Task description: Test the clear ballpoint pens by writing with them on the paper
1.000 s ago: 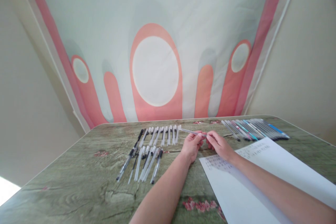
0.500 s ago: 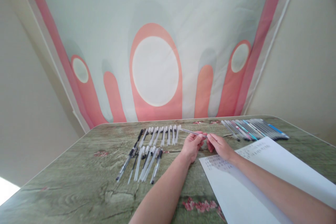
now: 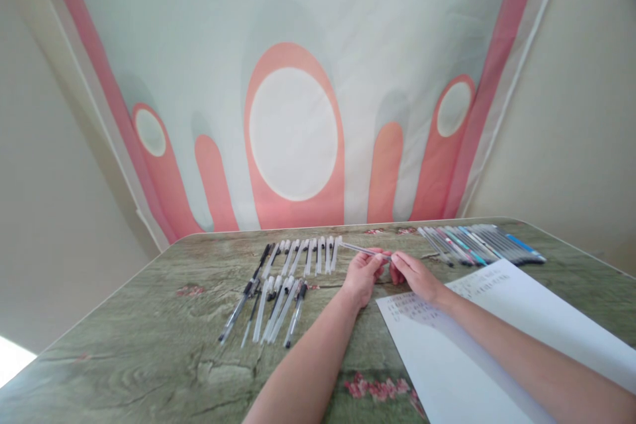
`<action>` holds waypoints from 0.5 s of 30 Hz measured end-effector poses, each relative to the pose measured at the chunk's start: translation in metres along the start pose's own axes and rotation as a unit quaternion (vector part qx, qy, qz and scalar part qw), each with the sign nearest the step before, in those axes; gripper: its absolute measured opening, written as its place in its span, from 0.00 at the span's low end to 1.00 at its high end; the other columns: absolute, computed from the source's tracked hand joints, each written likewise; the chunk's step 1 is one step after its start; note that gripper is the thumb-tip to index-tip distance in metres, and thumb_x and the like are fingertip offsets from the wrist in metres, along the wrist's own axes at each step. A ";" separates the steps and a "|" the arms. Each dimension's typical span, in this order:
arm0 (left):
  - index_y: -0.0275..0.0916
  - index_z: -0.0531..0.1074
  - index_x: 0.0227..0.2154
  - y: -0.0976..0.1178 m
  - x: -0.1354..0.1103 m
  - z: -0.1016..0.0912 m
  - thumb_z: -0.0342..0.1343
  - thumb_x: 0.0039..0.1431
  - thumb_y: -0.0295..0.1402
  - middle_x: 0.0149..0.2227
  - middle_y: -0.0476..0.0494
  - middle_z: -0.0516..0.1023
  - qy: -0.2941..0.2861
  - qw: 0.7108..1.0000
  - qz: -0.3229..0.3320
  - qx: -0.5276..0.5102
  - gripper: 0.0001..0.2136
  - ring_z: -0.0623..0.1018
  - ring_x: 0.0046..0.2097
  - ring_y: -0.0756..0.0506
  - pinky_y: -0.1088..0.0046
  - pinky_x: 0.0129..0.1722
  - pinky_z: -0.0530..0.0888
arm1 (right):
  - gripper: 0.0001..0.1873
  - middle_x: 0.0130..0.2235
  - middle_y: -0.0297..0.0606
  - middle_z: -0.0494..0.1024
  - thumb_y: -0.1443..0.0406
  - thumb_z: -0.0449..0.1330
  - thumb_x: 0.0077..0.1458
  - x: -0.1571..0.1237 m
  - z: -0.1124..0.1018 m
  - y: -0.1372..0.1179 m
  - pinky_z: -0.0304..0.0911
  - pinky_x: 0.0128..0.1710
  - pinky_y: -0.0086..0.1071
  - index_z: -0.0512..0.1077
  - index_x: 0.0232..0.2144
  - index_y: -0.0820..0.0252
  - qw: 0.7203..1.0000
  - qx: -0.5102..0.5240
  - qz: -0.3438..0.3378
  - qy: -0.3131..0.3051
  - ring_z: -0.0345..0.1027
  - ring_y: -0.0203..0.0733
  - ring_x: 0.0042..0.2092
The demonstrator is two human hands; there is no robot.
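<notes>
My left hand (image 3: 362, 277) pinches a clear pen (image 3: 360, 250) near its back end, and the pen's tip points up and to the left, just above the table. My right hand (image 3: 415, 273) is closed at the same end of the pen, fingertips touching it. To the left of the hands lie a far row of clear pen parts (image 3: 309, 256) and a nearer cluster of pens (image 3: 273, 308) on the green wood-patterned table (image 3: 149, 338).
A white sheet of paper (image 3: 477, 344) with printed lines lies under my right forearm. A row of coloured pens (image 3: 477, 244) sits at the table's far right. A pink and pale blue cloth (image 3: 293, 99) hangs behind the table.
</notes>
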State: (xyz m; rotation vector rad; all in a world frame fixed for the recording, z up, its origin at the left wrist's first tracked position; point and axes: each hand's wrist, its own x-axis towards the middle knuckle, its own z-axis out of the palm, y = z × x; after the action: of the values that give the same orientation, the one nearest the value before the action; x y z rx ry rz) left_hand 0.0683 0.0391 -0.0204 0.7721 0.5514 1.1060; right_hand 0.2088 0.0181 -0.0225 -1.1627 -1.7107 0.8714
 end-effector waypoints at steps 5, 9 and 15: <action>0.35 0.69 0.33 0.001 0.000 0.001 0.62 0.42 0.35 0.35 0.43 0.75 0.003 1.000 0.001 0.014 0.14 0.73 0.35 0.50 0.78 0.32 0.65 | 0.22 0.20 0.33 0.68 0.51 0.40 0.57 0.001 -0.001 0.002 0.59 0.28 0.31 0.61 0.22 0.58 0.999 0.036 0.022 -0.010 0.61 0.36 0.24; 0.34 0.71 0.31 0.005 -0.002 0.004 0.59 0.44 0.41 0.28 0.46 0.73 0.005 0.998 -0.006 0.061 0.16 0.70 0.28 0.53 0.78 0.27 0.62 | 0.18 0.23 0.33 0.68 0.52 0.41 0.56 0.003 -0.001 0.005 0.60 0.25 0.32 0.63 0.34 0.57 0.998 0.037 0.018 0.045 0.63 0.37 0.24; 0.32 0.71 0.26 0.007 -0.007 0.009 0.58 0.43 0.45 0.23 0.46 0.71 -0.099 0.977 -0.060 0.177 0.18 0.65 0.22 0.55 0.79 0.22 0.57 | 0.23 0.37 0.38 0.71 0.61 0.48 0.54 0.002 -0.003 0.004 0.63 0.33 0.35 0.55 0.53 0.55 0.994 -0.059 -0.077 0.046 0.66 0.38 0.30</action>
State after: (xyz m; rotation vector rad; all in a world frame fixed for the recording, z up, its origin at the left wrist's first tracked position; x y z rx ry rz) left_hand 0.0682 0.0314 -0.0098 1.1314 0.6250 0.8164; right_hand 0.2132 0.0212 -0.0244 -1.1146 -1.7693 0.6208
